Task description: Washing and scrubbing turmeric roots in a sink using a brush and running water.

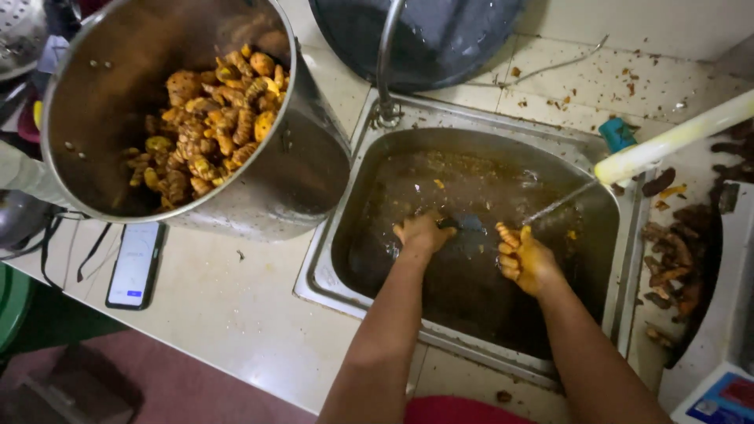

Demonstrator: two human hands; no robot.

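Note:
Both my hands are down in a steel sink [369, 149] full of brown, murky water. My left hand [422, 233] reaches into the water with its fingers around a dark flat object [469, 223] near the sink's middle. My right hand [525, 257], stained yellow, is closed around a turmeric root [506, 234]. A thin stream of water [559, 202] runs from a pale hose [667, 141] and lands just beside my right hand.
A large steel pot [259, 196] tilted on the counter at the left holds several turmeric roots [208, 126]. A phone [135, 265] lies on the counter below it. A dark basin [416, 39] and a curved tap [385, 63] stand behind the sink. Peelings [667, 259] lie at the right.

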